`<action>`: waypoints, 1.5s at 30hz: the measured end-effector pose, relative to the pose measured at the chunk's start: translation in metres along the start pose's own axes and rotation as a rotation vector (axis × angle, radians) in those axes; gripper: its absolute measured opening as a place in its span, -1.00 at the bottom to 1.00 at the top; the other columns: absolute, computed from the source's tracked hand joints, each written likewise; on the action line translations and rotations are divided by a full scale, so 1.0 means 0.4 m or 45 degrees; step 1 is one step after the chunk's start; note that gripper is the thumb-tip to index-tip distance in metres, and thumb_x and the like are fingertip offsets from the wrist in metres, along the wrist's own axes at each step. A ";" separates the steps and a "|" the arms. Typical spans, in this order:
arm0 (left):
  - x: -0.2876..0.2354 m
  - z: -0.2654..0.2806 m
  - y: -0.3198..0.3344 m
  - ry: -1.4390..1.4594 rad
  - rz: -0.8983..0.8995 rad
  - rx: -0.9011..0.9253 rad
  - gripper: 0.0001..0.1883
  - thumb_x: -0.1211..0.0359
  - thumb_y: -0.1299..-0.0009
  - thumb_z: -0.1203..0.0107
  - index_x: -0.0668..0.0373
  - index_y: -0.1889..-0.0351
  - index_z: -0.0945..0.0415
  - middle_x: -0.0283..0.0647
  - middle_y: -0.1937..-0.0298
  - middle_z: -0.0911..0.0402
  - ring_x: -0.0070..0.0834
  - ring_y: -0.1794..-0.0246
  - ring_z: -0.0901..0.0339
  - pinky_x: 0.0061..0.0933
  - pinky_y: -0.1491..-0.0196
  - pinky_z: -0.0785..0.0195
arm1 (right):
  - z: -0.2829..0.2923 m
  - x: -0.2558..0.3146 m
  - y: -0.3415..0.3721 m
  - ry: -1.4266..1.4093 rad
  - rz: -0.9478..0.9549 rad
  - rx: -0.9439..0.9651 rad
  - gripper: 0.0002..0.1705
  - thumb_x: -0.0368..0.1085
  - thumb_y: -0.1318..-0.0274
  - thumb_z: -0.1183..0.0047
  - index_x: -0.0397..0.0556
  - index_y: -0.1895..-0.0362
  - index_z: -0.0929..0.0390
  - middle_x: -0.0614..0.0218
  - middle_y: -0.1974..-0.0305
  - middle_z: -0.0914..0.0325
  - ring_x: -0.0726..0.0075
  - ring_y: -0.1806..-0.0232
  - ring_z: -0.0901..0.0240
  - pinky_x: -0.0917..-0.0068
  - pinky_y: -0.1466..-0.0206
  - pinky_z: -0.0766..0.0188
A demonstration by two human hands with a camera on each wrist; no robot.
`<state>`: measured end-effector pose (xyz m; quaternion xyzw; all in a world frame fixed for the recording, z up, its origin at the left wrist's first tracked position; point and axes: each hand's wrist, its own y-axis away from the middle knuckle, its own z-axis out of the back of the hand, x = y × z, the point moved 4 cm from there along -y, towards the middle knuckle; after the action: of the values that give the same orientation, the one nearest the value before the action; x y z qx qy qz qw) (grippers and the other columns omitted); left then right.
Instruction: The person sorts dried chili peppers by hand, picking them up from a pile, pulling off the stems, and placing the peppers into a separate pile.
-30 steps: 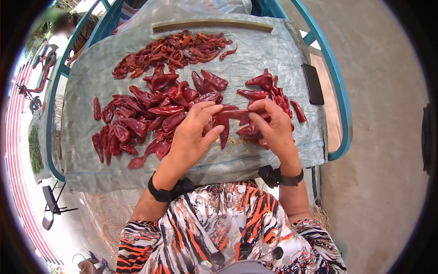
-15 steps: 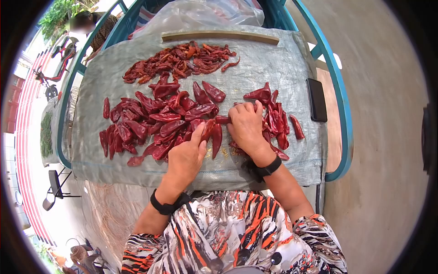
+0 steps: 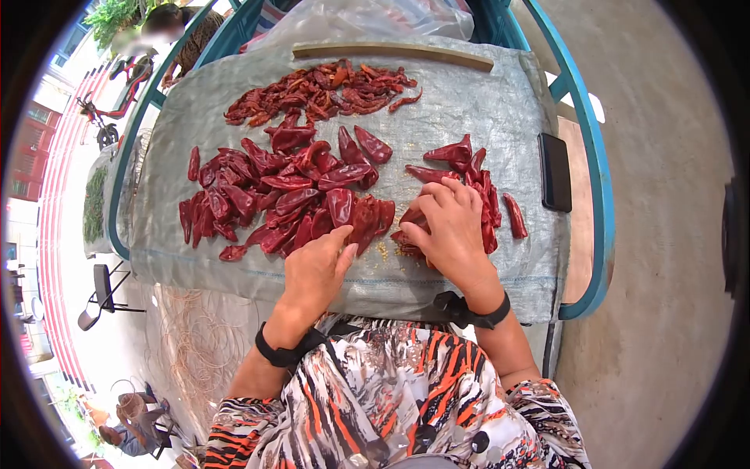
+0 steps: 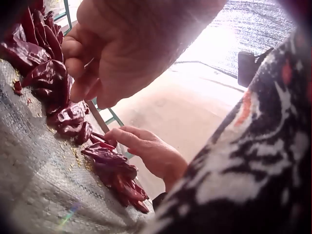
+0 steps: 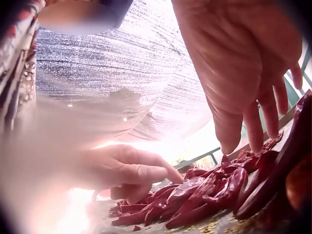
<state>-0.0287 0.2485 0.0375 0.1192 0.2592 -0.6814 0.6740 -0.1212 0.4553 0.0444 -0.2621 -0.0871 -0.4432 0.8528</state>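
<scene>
Dark red dried peppers lie in a large heap (image 3: pixel 293 201) left of centre and a smaller heap (image 3: pixel 486 194) to the right. At the near edge of the large heap, my left hand (image 3: pixel 312 272) has its index finger stretched out. The right wrist view shows that fingertip right at the peppers (image 5: pixel 187 197), the other fingers bent beneath. Over the near side of the smaller heap, my right hand (image 3: pixel 453 233) has loosely extended fingers and covers some peppers. A flattened pepper (image 3: pixel 366 225) lies between the hands, with yellow seeds (image 3: pixel 383 250) scattered beside it.
Shrivelled, torn pepper pieces (image 3: pixel 332 94) form a third heap further back. Behind them a wooden strip (image 3: pixel 391 53) lies across the grey woven sheet (image 3: pixel 469 102). A phone (image 3: pixel 555 172) rests at the right, inside the teal rail (image 3: pixel 600 227). People are in the background at left.
A second ago both hands held a pepper between their fingertips. The hands have since parted: the right moved to the smaller heap, the left drew back to the large heap's near edge.
</scene>
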 end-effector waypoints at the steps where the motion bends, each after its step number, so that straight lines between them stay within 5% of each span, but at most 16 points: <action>1: 0.002 0.008 0.000 0.041 0.023 0.031 -0.66 0.28 -0.46 -0.29 0.08 -0.17 -0.65 -0.10 0.26 -0.73 -0.24 0.41 -0.66 -0.30 0.31 -0.49 | 0.020 0.003 0.004 -0.078 -0.002 0.083 -0.63 -0.16 0.11 -0.46 0.04 0.19 -0.69 0.22 -0.15 -0.55 -0.09 -0.39 -0.27 -0.10 -0.47 -0.05; 5: 0.015 0.029 -0.013 0.218 -0.072 0.072 -0.68 0.34 -0.47 -0.27 0.08 -0.17 -0.65 -0.16 0.29 -0.72 -0.31 0.43 -0.61 -0.34 0.31 -0.46 | 0.005 0.013 0.045 0.052 0.047 0.262 -0.56 -0.21 0.17 -0.47 0.04 0.11 -0.70 0.17 -0.29 -0.46 -0.10 -0.51 -0.15 -0.15 -0.56 0.02; 14: 0.046 0.040 -0.083 0.720 -0.067 0.410 -0.68 0.38 -0.47 -0.25 0.17 -0.17 -0.63 -0.18 0.30 -0.69 -0.42 0.37 -0.59 -0.39 0.21 -0.47 | -0.010 0.049 0.050 0.202 -0.079 0.024 -0.70 -0.26 -0.04 -0.37 0.12 0.09 -0.69 0.34 -0.06 -0.62 0.06 -0.34 -0.37 -0.17 -0.51 -0.02; 17: 0.014 0.053 -0.114 0.628 -0.271 0.211 -0.69 0.41 -0.48 -0.23 0.21 -0.17 -0.62 -0.16 0.21 -0.68 -0.40 0.31 -0.61 -0.39 0.20 -0.49 | 0.010 0.088 0.024 0.085 -0.081 -0.020 -0.77 -0.25 -0.16 -0.32 0.11 0.08 -0.68 0.35 0.04 -0.64 0.12 -0.21 -0.45 -0.09 -0.45 -0.09; 20: 0.024 0.024 -0.146 0.820 -0.306 0.402 -0.72 0.34 -0.46 -0.23 0.19 -0.10 -0.61 -0.05 0.10 -0.66 -0.18 0.13 -0.65 -0.24 0.07 -0.51 | -0.005 0.107 0.007 -0.265 -0.082 0.081 -0.79 -0.22 -0.24 -0.28 0.07 0.06 -0.67 0.31 0.11 -0.65 0.08 -0.08 -0.49 0.01 -0.36 -0.17; 21: 0.023 0.018 -0.158 0.830 -0.339 0.385 -0.76 0.35 -0.47 -0.23 0.19 -0.05 -0.62 -0.07 0.14 -0.68 -0.15 0.21 -0.64 -0.22 0.12 -0.50 | -0.003 0.118 0.001 -0.303 -0.007 0.033 -0.77 -0.19 -0.29 -0.25 0.03 0.04 -0.65 0.26 0.14 -0.64 0.03 -0.03 -0.51 0.07 -0.29 -0.22; 25: 0.039 0.061 -0.173 0.643 -0.056 0.356 -0.81 0.37 -0.47 -0.21 0.19 0.01 -0.61 -0.07 0.22 -0.71 -0.10 0.26 -0.69 -0.19 0.17 -0.52 | 0.023 0.066 -0.006 -0.103 -0.168 -0.110 -0.74 -0.18 -0.25 -0.27 0.04 0.03 -0.64 0.27 0.14 -0.65 0.05 -0.03 -0.51 0.05 -0.29 -0.23; 29: 0.079 0.036 -0.200 0.606 -0.224 0.056 -0.79 0.38 -0.48 -0.19 0.21 -0.02 -0.59 0.02 0.18 -0.72 -0.04 0.19 -0.71 -0.16 0.17 -0.54 | -0.003 0.013 -0.011 0.324 -0.158 -0.063 -0.71 -0.31 -0.12 -0.24 0.16 0.03 -0.66 0.34 0.21 -0.62 0.13 -0.01 -0.50 -0.08 -0.37 -0.19; 32: 0.087 0.013 -0.221 0.656 -0.243 0.000 -0.74 0.40 -0.51 -0.19 0.21 -0.12 -0.61 -0.09 0.12 -0.77 -0.29 0.19 -0.75 -0.36 0.09 -0.54 | -0.040 -0.003 -0.023 0.509 -0.155 0.038 -0.70 -0.37 -0.08 -0.21 0.17 0.06 -0.67 0.35 0.21 -0.63 0.12 0.00 -0.49 -0.14 -0.40 -0.15; 35: 0.082 0.002 -0.237 0.674 -0.203 0.071 -0.79 0.37 -0.49 -0.19 0.14 -0.05 -0.61 0.02 0.16 -0.75 -0.02 0.19 -0.73 -0.11 0.17 -0.54 | -0.064 -0.014 -0.031 0.507 -0.050 0.014 -0.76 -0.41 -0.04 -0.18 0.16 0.17 -0.67 0.38 0.22 -0.63 0.12 0.01 -0.49 -0.17 -0.39 -0.16; 38: 0.083 -0.007 -0.243 0.686 -0.240 0.034 -0.78 0.35 -0.49 -0.20 0.12 -0.06 -0.61 0.03 0.20 -0.74 -0.02 0.21 -0.73 -0.10 0.18 -0.55 | -0.065 -0.016 -0.040 0.535 -0.153 0.106 -0.85 -0.39 -0.03 -0.21 0.13 0.28 -0.63 0.39 0.23 -0.62 0.13 0.00 -0.49 -0.13 -0.36 -0.19; 45: 0.089 -0.022 -0.244 0.347 -0.300 -0.047 -0.83 0.39 -0.40 -0.24 0.16 0.11 -0.52 -0.10 0.31 -0.67 -0.04 0.28 -0.66 -0.06 0.23 -0.48 | 0.015 0.021 -0.026 0.305 -0.402 -0.129 -0.88 -0.40 -0.09 -0.28 0.09 0.31 -0.59 0.46 0.37 -0.63 0.16 0.17 -0.56 -0.05 -0.35 -0.20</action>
<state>-0.1283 0.2183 0.0307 0.1669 0.3728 -0.7285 0.5500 -0.1240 0.4475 0.0567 -0.2330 -0.0027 -0.6032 0.7628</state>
